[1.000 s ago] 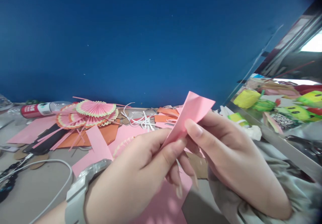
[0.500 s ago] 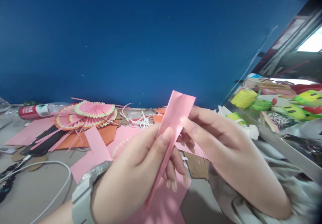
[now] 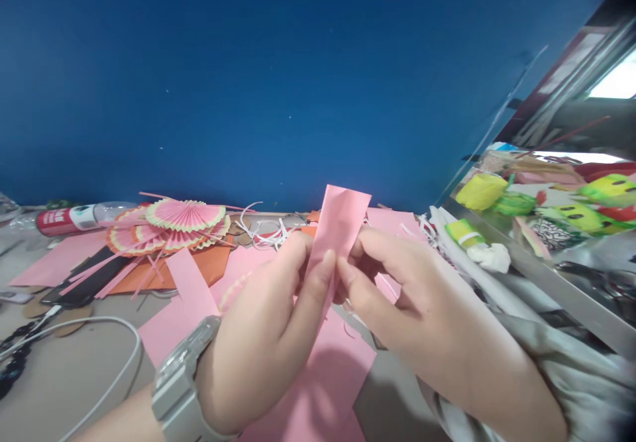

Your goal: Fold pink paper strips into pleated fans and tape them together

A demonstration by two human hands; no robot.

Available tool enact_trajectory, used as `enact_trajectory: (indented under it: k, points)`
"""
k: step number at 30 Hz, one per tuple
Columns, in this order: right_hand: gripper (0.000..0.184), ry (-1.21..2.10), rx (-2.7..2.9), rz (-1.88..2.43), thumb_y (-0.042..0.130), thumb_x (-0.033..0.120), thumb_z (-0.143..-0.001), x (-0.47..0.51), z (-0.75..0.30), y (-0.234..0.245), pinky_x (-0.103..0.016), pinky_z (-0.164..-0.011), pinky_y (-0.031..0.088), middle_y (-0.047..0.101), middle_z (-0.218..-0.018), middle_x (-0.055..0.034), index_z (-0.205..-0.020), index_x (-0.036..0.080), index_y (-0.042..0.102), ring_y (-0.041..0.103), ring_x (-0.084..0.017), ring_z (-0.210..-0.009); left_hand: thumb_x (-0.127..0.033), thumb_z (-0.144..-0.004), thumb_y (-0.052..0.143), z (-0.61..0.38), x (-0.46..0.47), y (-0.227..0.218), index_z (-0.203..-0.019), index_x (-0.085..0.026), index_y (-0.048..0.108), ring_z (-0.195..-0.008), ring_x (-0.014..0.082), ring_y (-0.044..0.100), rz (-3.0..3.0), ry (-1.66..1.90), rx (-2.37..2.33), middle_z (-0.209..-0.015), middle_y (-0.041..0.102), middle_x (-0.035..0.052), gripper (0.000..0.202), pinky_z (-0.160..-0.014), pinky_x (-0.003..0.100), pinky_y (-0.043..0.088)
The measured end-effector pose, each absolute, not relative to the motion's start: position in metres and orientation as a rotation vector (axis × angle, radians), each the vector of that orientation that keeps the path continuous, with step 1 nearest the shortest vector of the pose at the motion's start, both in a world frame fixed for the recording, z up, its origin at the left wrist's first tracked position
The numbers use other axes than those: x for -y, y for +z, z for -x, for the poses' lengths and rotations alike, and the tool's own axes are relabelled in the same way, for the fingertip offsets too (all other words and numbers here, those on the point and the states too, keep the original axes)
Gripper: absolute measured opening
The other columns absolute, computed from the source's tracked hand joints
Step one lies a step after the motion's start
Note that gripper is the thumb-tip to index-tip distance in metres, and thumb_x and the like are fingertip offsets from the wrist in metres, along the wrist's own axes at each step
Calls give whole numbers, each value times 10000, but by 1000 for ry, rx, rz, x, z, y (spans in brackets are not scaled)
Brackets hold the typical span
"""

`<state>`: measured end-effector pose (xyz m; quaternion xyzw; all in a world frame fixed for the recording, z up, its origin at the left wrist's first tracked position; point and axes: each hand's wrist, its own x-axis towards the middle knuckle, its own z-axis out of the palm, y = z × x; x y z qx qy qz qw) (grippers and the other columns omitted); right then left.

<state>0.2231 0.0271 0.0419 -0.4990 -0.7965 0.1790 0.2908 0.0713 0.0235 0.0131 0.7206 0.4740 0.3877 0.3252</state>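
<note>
A folded pink paper strip stands tilted between my two hands, above the middle of the table. My left hand is closed on its lower left side, thumb flat on the near face; a grey watch is on that wrist. My right hand pinches the strip's right edge, its thumb tip beside the left thumb. The fingers behind the paper are mostly hidden. Under the hands lie pink paper sheets. To the left are pleated pink paper fans with pale, scalloped edges.
A plastic bottle with a red label lies at the back left. Nearby are a black phone, orange paper and a white cable. Blue panel stands behind. Yellow-green plush-like items fill a tray at right.
My right hand has moved left and down along the strip, its thumb now close to my left thumb. The strip has shifted slightly left, and my left fingers have curled in behind it.
</note>
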Motion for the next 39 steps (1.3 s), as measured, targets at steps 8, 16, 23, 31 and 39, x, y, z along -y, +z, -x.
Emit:
enact_trajectory:
  k: [8, 16, 23, 31, 39]
  points:
    - [165, 419, 2063, 1324, 395, 160, -843, -26, -219, 40, -205, -423, 331, 500, -585, 56, -693, 216, 436, 460, -79, -491, -250, -934, 308, -75, -23, 10, -750, -233, 286, -477, 119, 380, -2246, 1044, -1361, -567, 398, -55, 187, -478, 262, 276]
    - [160, 488, 2075, 1367, 402, 191, -863, -30, -222, 41, -210, -447, 345, 552, -613, 52, -722, 217, 473, 501, -84, -516, -172, -844, 383, -74, -26, 12, -801, -218, 316, -556, 145, 487, -2561, 929, -1317, -671, 483, -9, 92, -500, 268, 360]
    - [207, 435, 2135, 1426, 413, 208, -861, -34, -224, 40, -202, -412, 309, 510, -571, 73, -656, 207, 439, 453, -64, -471, -257, -870, 343, -73, -31, 10, -769, -225, 317, -494, 153, 483, -2536, 782, -1559, -624, 474, -16, 109, -444, 254, 294]
    - [96, 601, 2096, 1253, 489, 308, -869, -39, -236, 50, -184, -501, 410, 575, -705, 56, -824, 238, 537, 550, -77, -620, -330, -912, 373, -65, -34, 19, -867, -214, 469, -683, 151, 606, -1968, 812, -1172, -762, 610, 4, 156, -589, 260, 441]
    - [94, 985, 1932, 1025, 533, 325, -853, -48, -235, 44, -207, -598, 505, 637, -807, 30, -893, 247, 568, 621, -108, -703, -429, -909, 363, -65, -32, 25, -873, -192, 504, -596, 108, 580, -1507, 626, -839, -750, 603, 7, 278, -458, 209, 433]
